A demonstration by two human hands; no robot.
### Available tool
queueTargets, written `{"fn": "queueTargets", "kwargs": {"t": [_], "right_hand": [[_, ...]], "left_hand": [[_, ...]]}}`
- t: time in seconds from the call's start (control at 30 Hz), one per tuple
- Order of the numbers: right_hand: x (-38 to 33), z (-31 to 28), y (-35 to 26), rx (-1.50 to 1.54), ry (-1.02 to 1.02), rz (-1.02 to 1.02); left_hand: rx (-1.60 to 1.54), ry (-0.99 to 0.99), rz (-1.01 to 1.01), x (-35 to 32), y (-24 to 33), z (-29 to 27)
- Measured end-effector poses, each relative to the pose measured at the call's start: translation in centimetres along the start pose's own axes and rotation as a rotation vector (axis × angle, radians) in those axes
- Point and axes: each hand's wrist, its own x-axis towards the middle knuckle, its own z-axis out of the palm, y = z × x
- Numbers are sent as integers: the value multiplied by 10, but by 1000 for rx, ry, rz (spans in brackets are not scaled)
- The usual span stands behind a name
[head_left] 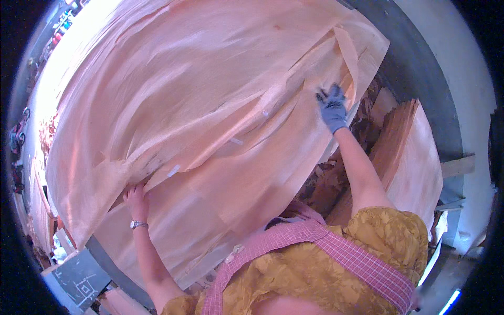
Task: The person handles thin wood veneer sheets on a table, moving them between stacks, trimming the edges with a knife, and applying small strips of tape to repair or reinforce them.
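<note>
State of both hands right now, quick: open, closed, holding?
Left hand: at the edge of a pale sheet; whether it grips cannot be told.
Right hand: gloved, open, spread palm-down.

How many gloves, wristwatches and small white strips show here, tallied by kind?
Blue-grey knit-looking glove, on the right hand: 1
Silver-coloured wristwatch, on the left arm: 1
Small flat white strips, on the thin pinkish veneer sheets: 3 clearly visible
Total: 5

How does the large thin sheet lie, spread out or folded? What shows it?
Spread out, though not flat: the sheet extends broadly beyond the bare left hand and gloved right hand, its surface visibly wavy.
</note>
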Motion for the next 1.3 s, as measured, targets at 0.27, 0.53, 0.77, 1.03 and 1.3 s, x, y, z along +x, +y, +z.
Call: {"fn": "queueTargets", "kwargs": {"t": [0.27, 0.53, 0.77, 1.03, 1.3], "right_hand": [[-14, 51, 131, 703, -119, 782], [-224, -49, 294, -24, -18, 732], [-329, -145, 155, -50, 296, 519], [-454, -197, -225, 983, -269, 62], [-593, -250, -365, 1392, -407, -56]], "left_hand": [[23, -58, -64, -8, -13, -3], [-84, 30, 56, 1, -10, 3], [-51, 160, 165, -9, -63, 1], [118, 20, -56, -34, -138, 8], [175, 73, -109, -97, -217, 24]]}}
